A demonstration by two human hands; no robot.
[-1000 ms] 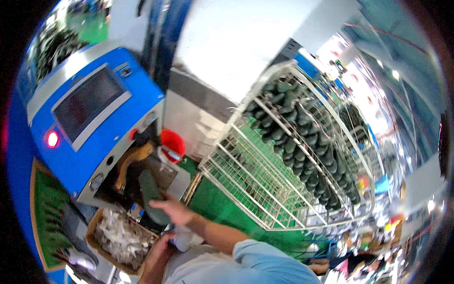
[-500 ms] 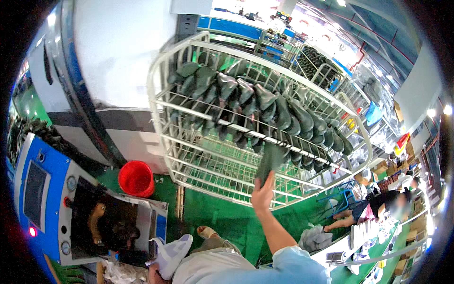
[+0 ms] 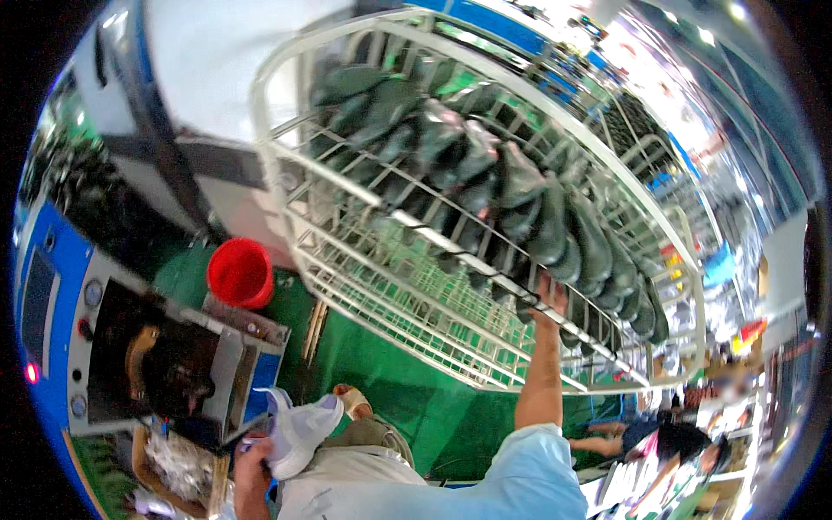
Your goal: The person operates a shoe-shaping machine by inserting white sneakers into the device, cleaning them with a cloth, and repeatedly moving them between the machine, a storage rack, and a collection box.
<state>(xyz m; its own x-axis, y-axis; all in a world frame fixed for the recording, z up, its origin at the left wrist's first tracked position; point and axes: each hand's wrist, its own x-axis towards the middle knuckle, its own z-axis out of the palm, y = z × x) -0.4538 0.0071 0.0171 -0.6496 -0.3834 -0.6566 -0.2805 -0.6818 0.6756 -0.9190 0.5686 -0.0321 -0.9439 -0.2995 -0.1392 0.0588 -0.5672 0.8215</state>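
My left hand (image 3: 252, 459) is closed on a pale lavender-white sneaker (image 3: 302, 433), held low by my lap with its toe pointing up and right. My right arm stretches up to a white wire rack (image 3: 407, 227). At the rack's front rail my right hand (image 3: 551, 299) is among dark shoe lasts (image 3: 555, 227). Its fingers are blurred and partly hidden by the rail, so whether it grips a last cannot be made out. Several more dark lasts stand side by side, tilted, along the upper tier.
A blue machine (image 3: 54, 260) with a dark open chamber stands at left. Behind it is a red bucket (image 3: 240, 273) on the green floor (image 3: 433, 425). A box of crumpled wrapping (image 3: 178, 464) sits lower left. Another person (image 3: 667, 442) is at the lower right beside shoes.
My right hand has risen into the rack; the dark shoe last it held below the rail no longer stands out. The view has shifted closer to the rack. The sneaker stays in my left hand.
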